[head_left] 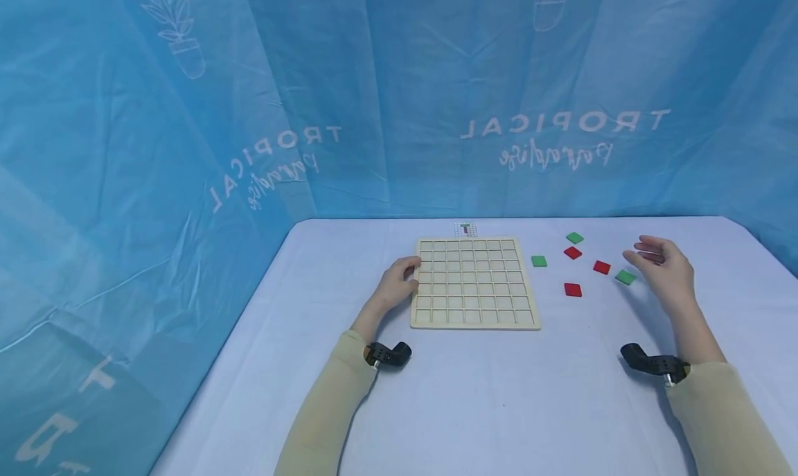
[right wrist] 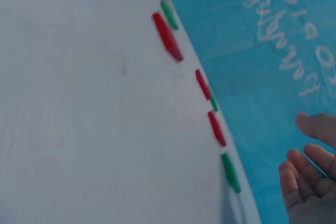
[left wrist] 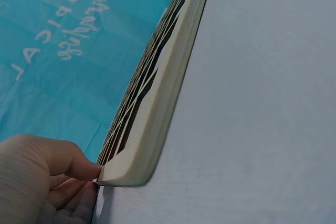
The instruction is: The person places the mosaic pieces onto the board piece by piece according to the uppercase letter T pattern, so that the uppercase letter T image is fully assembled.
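A pale wooden grid board (head_left: 475, 283) lies on the table, its squares bare. My left hand (head_left: 397, 282) holds its left edge with thumb and fingertips; in the left wrist view the thumb (left wrist: 73, 161) meets the rim, and the fingers are partly hidden. Off to the right, my right hand (head_left: 668, 271) hovers with loosely bent fingers and nothing in them. Nearest to it is a green square tile (head_left: 625, 277). Beside that lie red tiles (head_left: 602, 267), (head_left: 573, 289), (head_left: 573, 253) and two more green tiles (head_left: 539, 261), (head_left: 575, 238).
A small printed grid card (head_left: 465, 229) with a coloured T-like pattern lies just behind the board. White cloth covers the table (head_left: 486, 400). Blue printed curtains (head_left: 430, 116) hang along the back and left side.
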The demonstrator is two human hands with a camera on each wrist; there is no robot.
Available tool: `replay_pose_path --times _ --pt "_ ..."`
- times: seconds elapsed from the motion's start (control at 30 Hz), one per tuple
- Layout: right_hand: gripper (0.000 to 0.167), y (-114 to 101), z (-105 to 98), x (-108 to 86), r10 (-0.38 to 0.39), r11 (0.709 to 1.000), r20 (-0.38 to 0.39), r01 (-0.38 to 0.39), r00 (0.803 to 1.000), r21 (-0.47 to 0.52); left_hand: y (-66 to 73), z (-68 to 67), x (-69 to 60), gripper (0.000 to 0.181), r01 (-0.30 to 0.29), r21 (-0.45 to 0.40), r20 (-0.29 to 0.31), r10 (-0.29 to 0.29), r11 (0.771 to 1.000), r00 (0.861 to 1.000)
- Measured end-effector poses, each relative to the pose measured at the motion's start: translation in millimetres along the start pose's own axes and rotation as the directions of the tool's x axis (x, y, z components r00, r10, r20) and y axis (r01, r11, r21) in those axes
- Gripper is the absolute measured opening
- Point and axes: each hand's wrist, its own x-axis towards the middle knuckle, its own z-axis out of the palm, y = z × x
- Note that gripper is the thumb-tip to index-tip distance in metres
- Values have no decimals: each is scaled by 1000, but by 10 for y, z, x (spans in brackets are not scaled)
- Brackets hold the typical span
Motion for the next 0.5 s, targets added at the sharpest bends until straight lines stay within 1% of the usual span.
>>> replay_pose_path --times 0.07,0.2,0.33,0.5 --pt "71 65 5 -9 13 1000 -6 -13 1000 -19 -7 0 4 51 -3 1 -2 3 1000 1000" --pt "68 131 11 -44 10 999 6 -10 1000 -32 -9 -3 5 52 -1 -1 -4 1 1000 1000" --pt "66 233 24 -35 -1 997 20 2 1000 -79 -4 -3 6 52 -2 1 -8 2 1000 1000" --pt "63 356 30 -9 -35 986 49 43 998 -164 2 4 4 53 11 1 -11 -11 1000 1000"
